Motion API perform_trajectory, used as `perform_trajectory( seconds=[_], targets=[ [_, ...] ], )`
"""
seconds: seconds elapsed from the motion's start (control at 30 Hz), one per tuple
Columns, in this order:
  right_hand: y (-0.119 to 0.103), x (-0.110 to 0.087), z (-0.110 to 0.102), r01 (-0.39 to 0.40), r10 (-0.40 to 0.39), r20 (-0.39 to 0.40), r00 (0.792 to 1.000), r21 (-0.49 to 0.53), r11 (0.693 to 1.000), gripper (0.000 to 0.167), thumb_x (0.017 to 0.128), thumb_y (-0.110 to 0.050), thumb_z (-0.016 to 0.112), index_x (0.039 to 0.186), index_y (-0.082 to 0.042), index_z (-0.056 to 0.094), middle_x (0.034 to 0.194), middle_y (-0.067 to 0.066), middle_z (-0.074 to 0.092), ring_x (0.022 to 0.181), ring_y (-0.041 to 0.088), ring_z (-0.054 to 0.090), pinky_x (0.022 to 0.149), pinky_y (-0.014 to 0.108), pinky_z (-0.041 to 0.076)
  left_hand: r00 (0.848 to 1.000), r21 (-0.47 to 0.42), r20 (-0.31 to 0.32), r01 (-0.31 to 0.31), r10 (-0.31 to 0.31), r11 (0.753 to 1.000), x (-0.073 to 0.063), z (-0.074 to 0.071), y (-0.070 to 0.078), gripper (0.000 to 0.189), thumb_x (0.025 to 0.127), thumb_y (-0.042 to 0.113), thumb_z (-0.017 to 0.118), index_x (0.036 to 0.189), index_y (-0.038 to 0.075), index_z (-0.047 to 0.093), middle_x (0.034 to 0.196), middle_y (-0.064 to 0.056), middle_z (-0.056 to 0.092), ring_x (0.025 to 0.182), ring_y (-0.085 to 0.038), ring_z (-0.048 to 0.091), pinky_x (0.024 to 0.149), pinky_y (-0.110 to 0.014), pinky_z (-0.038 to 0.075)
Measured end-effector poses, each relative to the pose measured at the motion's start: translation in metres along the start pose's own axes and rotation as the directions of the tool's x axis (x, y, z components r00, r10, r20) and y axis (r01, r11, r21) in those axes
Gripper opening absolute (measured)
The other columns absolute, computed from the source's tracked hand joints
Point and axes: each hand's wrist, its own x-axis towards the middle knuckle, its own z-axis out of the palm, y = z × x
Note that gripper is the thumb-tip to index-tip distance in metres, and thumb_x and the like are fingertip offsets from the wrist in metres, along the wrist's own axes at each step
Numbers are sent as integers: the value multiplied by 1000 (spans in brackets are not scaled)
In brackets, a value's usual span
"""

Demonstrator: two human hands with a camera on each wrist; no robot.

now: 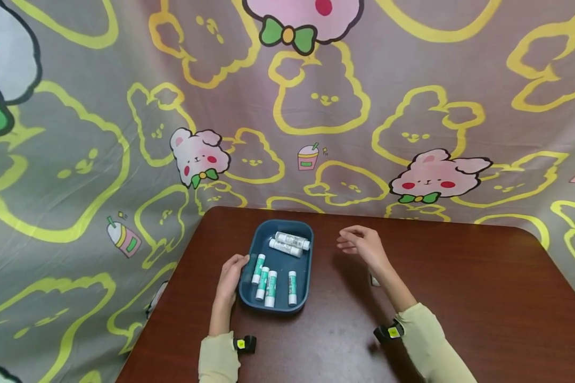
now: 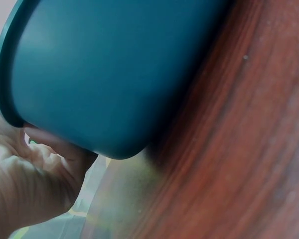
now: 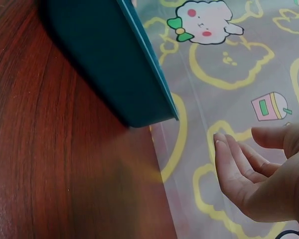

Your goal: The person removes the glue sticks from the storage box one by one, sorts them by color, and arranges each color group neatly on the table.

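A dark blue tray (image 1: 280, 307) with a raised rim stands on the table, and several white tubes with green labels, like glue sticks (image 1: 271, 289), lie in it. Two further tubes (image 1: 286, 247) with greyish labels lie side by side at its far end. My left hand (image 1: 230, 276) holds the tray by its left side, against the rim and outer wall; the left wrist view shows its palm (image 2: 35, 184) below the wall, some fingers hidden. Right of the tray and apart from it, my right hand (image 1: 362, 244) is raised above the table, fingers loosely bent, holding nothing.
Under the right forearm a small white object (image 1: 374, 280) lies on the table, mostly hidden. The brown wooden table (image 1: 460, 298) extends to the right. A patterned cloth (image 1: 326, 106) hangs behind the table and along its left side.
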Motion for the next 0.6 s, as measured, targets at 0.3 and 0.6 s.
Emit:
perform_trajectory(
  seconds=[0.3,0.6],
  targets=[
    [-2,1,8,10,-9,20,1000,-68,998,30,103,-15,65,118,12,65,103,27,73,87,29,76,75,34,60,1000,-4,-8,-10,10,1000,1,1,-1,28,103,20,61,90,-4,63,78,-8,59,74,-18,55,69,-30,45],
    [-4,4,17,18,-16,41,999,-55,998,31,102,-14,66,119,13,64,102,28,73,80,20,75,78,40,60,1000,13,-13,-10,10,1000,1,0,-2,28,104,21,59,92,-5,63,80,-9,59,74,-18,54,70,-30,44]
  ],
)
